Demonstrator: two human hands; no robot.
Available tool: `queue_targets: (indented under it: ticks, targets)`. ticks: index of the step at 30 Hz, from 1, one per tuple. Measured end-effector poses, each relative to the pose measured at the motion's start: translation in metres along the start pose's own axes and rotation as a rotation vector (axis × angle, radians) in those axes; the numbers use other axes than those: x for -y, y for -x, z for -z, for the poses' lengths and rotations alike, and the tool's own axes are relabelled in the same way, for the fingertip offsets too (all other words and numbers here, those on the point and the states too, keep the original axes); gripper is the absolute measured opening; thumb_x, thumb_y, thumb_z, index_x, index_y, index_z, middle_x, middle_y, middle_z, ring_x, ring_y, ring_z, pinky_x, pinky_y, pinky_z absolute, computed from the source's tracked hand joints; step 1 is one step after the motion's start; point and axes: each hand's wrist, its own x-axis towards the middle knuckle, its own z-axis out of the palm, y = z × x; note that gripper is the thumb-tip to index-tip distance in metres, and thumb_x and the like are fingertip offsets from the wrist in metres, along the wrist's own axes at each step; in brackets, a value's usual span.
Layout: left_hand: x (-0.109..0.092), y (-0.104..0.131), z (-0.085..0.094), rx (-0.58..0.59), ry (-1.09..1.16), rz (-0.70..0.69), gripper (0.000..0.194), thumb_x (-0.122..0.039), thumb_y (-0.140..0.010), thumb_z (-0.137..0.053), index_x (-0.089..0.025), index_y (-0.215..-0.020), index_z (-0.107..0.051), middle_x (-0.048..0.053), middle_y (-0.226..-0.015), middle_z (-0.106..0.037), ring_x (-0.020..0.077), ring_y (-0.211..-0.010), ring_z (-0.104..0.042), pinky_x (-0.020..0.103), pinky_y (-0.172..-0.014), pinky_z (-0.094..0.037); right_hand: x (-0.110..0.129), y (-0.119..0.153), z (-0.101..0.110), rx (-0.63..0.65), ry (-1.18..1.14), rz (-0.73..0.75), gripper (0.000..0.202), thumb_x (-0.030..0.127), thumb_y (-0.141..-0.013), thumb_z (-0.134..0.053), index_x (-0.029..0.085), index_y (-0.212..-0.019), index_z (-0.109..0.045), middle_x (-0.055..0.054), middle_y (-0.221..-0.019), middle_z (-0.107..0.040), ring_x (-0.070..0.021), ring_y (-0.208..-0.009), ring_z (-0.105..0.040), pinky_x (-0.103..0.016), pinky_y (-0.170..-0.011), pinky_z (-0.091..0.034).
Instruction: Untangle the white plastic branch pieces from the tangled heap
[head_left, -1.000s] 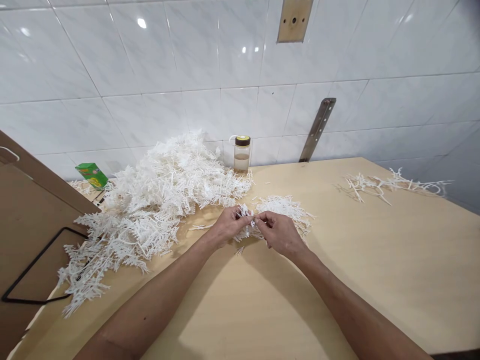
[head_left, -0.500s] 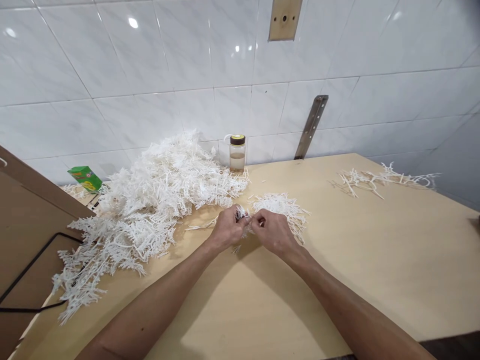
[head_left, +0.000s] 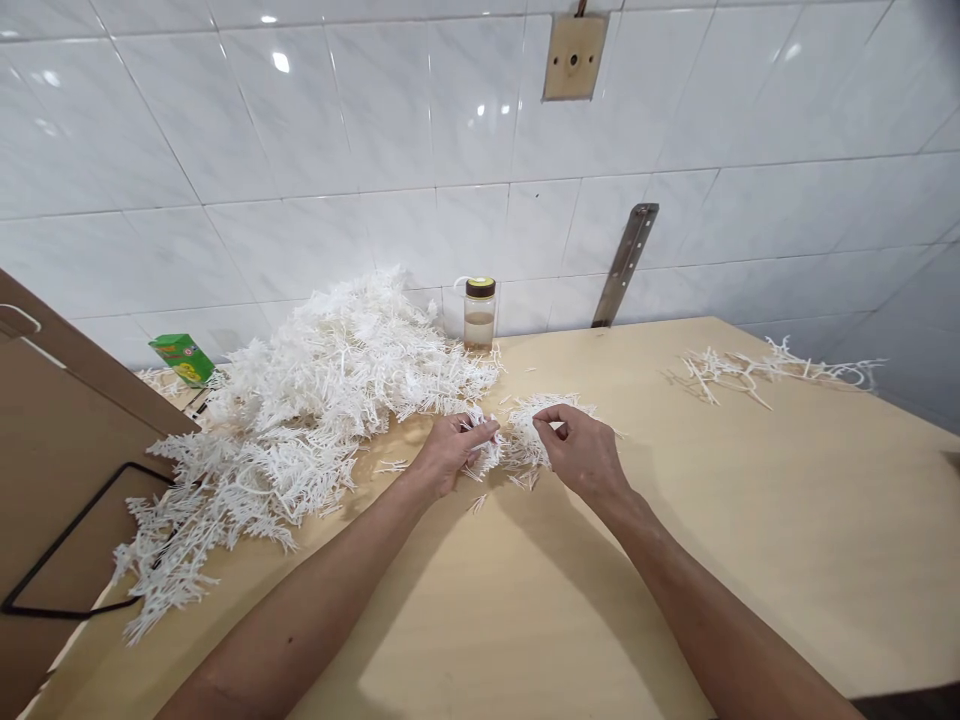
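Observation:
My left hand [head_left: 448, 452] is closed around a tuft of white branching plastic sprigs [head_left: 487, 458], low over the table. To its right, my right hand [head_left: 586, 452] has thumb and forefinger pinched together, apart from the left. Whatever is in that pinch, if anything, is too small to make out. Under and behind the right hand lies a small pile of short white sprigs [head_left: 523, 432], partly hidden by it. A large heap of white sprigs [head_left: 322, 370] spreads over the table to the left of my hands.
Bare white stems [head_left: 739, 372] lie at the right on the wooden table [head_left: 750, 520]. A bottle of liquid [head_left: 479, 318] stands by the tiled wall. At left are a green box [head_left: 184, 360] and a brown panel [head_left: 67, 450] with a black wire frame [head_left: 67, 530]. A metal bracket [head_left: 626, 265] leans there.
My right hand has moved right, away from the left hand, which still grips the tuft. More loose bits show on the table between them. The view has tilted slightly upward.

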Motion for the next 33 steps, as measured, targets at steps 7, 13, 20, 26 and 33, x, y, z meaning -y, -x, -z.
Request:
queue_targets:
  ticks: [7,13,20,26,33]
  targets:
    - [0.004,-0.005,0.002,-0.038,-0.005,-0.009,0.048,-0.048,-0.052,-0.087,-0.014,-0.067,-0.057,-0.003,-0.06,-0.053,0.0051,-0.047,-0.039,0.022,-0.047,-0.026,0.004,0.005,-0.007,0.024,-0.126,0.027,0.022,0.037,-0.084,-0.056,0.021,-0.091,-0.069,-0.002,-0.071,-0.068,-0.0155,-0.054,-0.057,-0.029,-0.06,-0.045]
    - [0.001,0.0,-0.003,-0.029,-0.038,-0.038,0.049,-0.052,-0.053,-0.085,-0.016,-0.065,-0.054,-0.006,-0.051,-0.046,0.0056,-0.043,-0.037,0.022,-0.045,-0.026,0.02,0.016,-0.015,0.2,-0.199,0.041,0.028,0.044,-0.084,-0.059,0.022,-0.093,-0.074,0.001,-0.061,-0.063,-0.0133,-0.051,-0.052,-0.025,-0.052,-0.04]
    - [-0.002,0.005,-0.006,0.015,-0.051,-0.051,0.049,-0.052,-0.052,-0.085,-0.014,-0.063,-0.057,-0.006,-0.049,-0.044,0.0048,-0.043,-0.034,0.021,-0.043,-0.024,0.019,0.017,-0.017,0.192,-0.181,0.032,0.024,0.039,-0.084,-0.058,0.021,-0.086,-0.073,0.002,-0.059,-0.063,-0.0122,-0.049,-0.051,-0.024,-0.05,-0.038]
    - [-0.001,0.004,-0.007,0.008,-0.053,-0.058,0.045,-0.047,-0.052,-0.085,-0.012,-0.071,-0.063,-0.003,-0.057,-0.053,0.0077,-0.049,-0.043,0.022,-0.048,-0.032,0.019,0.017,-0.018,0.207,-0.159,0.06,0.025,0.038,-0.085,-0.055,0.021,-0.08,-0.072,0.002,-0.063,-0.066,-0.0133,-0.053,-0.055,-0.024,-0.052,-0.039]
    - [0.013,-0.005,-0.004,-0.108,-0.313,-0.197,0.025,-0.036,-0.067,-0.073,-0.014,-0.077,-0.066,0.0,-0.066,-0.06,0.0134,-0.062,-0.053,0.026,-0.061,-0.04,0.02,0.019,-0.019,0.164,-0.052,0.155,0.021,0.031,-0.085,-0.053,0.022,-0.082,-0.071,0.0,-0.065,-0.068,-0.0143,-0.054,-0.057,-0.026,-0.058,-0.041]
